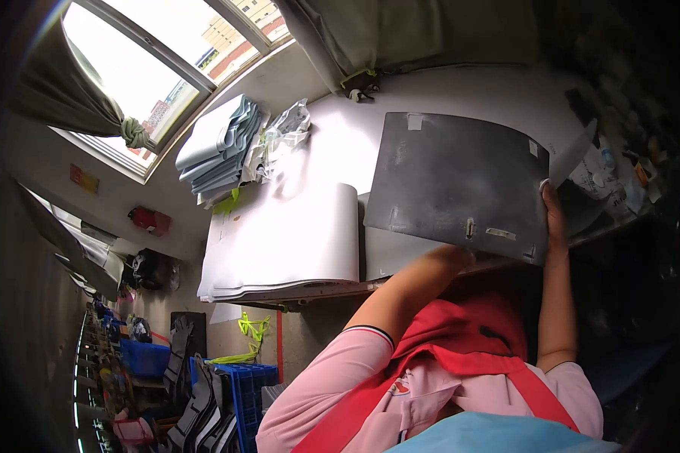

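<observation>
A large dark grey template-like sheet (461, 177) is tilted up over the table in front of me. It has small pale patches on its upper edge and cut slots along its lower edge. My right hand (553, 211) grips the sheet's right edge, its thumb on the front face. My left hand (457, 257) reaches to the sheet's lower edge; its fingers are hidden behind it. Below and left of the sheet lies a grey sheet (393, 245), partly covered. Beside that rests a stack of large white sheets (287, 241).
Folded grey-blue sheets (219, 151) and crumpled clear plastic (285, 136) lie at the table's back left, by the window. Small items (612, 170) clutter the right end. On the floor at lower left stand blue crates (249, 400) with dark cut pieces (204, 411).
</observation>
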The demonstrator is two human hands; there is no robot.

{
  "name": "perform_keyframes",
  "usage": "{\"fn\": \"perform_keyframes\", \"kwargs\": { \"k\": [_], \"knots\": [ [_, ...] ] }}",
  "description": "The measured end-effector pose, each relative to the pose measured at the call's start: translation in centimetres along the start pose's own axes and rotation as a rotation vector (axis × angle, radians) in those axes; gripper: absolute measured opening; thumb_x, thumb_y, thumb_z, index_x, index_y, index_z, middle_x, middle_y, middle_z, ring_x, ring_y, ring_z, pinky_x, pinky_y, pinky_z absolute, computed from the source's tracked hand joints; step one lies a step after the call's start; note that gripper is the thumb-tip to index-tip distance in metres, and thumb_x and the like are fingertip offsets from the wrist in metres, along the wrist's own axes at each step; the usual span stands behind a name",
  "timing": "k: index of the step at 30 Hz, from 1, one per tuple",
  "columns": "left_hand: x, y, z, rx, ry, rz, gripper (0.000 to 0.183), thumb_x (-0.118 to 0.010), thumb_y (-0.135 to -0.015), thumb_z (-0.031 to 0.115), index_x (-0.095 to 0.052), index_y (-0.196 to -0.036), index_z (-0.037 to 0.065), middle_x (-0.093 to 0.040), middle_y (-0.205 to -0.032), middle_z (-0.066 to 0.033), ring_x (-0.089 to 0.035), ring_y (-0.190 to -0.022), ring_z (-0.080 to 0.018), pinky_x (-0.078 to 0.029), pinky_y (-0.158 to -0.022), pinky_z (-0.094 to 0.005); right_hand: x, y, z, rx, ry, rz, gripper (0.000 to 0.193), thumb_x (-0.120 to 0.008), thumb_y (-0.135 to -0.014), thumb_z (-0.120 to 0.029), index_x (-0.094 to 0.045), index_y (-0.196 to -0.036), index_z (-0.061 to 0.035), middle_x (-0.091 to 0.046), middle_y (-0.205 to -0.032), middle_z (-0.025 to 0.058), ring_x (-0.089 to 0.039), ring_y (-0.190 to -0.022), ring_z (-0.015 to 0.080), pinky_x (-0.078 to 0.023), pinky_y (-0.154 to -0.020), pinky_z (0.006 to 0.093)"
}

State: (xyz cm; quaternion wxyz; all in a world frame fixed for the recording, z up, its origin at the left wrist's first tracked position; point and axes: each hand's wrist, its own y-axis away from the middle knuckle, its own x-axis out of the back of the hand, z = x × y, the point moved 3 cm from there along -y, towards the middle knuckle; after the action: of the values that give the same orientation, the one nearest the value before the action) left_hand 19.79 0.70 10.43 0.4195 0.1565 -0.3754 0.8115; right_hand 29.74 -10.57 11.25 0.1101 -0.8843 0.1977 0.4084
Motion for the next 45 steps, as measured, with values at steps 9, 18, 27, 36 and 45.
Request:
{"fn": "perform_keyframes", "kwargs": {
  "k": [9,18,27,36,45],
  "knots": [
    [11.1,-1.0,-3.3,0.287,0.346,0.399,0.042,-0.054,-0.101,0.024,-0.05,-0.133,-0.003,-0.061,-0.127,-0.0181,-0.056,-0.122,-0.0295,-0.042,-0.104,-0.0398,6.2,-3.2,6.1,-0.234,-0.052,-0.084,0.059,-0.055,-0.1,-0.051,-0.052,-0.138,-0.0054,-0.061,-0.127,0.006,-0.06,-0.113,0.0166,-0.049,-0.099,0.0323],
    [43.5,16.8,-3.2,0.364,-0.265,0.973,0.035,-0.066,-0.095,0.012,-0.055,-0.125,-0.003,-0.066,-0.111,-0.0155,-0.066,-0.095,-0.0215,-0.056,-0.084,-0.032,7.2,-0.8,2.3,-0.187,0.057,0.135,0.068,-0.049,-0.099,-0.059,-0.053,-0.138,-0.0039,-0.061,-0.13,0.0101,-0.062,-0.114,0.0212,-0.053,-0.095,0.0324],
    [49.5,50.0,-10.6,1.057,-0.349,1.374,0.022,-0.07,-0.089,0.01,-0.057,-0.102,-0.002,-0.063,-0.08,-0.0075,-0.057,-0.054,-0.0132,-0.048,-0.041,-0.0288,4.1,-2.2,3.0,-0.264,0.01,0.077,0.054,-0.058,-0.099,-0.044,-0.055,-0.134,-0.0028,-0.063,-0.127,0.0113,-0.064,-0.113,0.0225,-0.055,-0.096,0.0365],
    [50.2,50.3,-5.7,1.145,-1.431,1.076,0.068,-0.068,-0.087,0.012,-0.035,-0.145,-0.003,-0.043,-0.136,-0.0215,-0.058,-0.106,-0.026,-0.049,-0.094,-0.0383,1.8,-6.6,7.9,-0.366,0.582,-0.084,0.021,-0.071,-0.094,-0.028,-0.07,-0.1,-0.008,-0.068,-0.087,-0.0026,-0.064,-0.083,0.0061,-0.053,-0.079,0.0237],
    [26.6,24.7,4.7,0.258,-0.415,0.396,0.012,-0.07,-0.089,0.003,-0.072,-0.101,0.002,-0.07,-0.089,-0.0068,-0.065,-0.072,-0.0148,-0.052,-0.067,-0.0246,6.0,-9.9,4.5,-0.245,1.266,0.018,0.017,-0.07,-0.093,-0.024,-0.069,-0.096,-0.0067,-0.063,-0.079,-0.0006,-0.056,-0.068,0.0098,-0.045,-0.062,0.0252]
  ]
}}
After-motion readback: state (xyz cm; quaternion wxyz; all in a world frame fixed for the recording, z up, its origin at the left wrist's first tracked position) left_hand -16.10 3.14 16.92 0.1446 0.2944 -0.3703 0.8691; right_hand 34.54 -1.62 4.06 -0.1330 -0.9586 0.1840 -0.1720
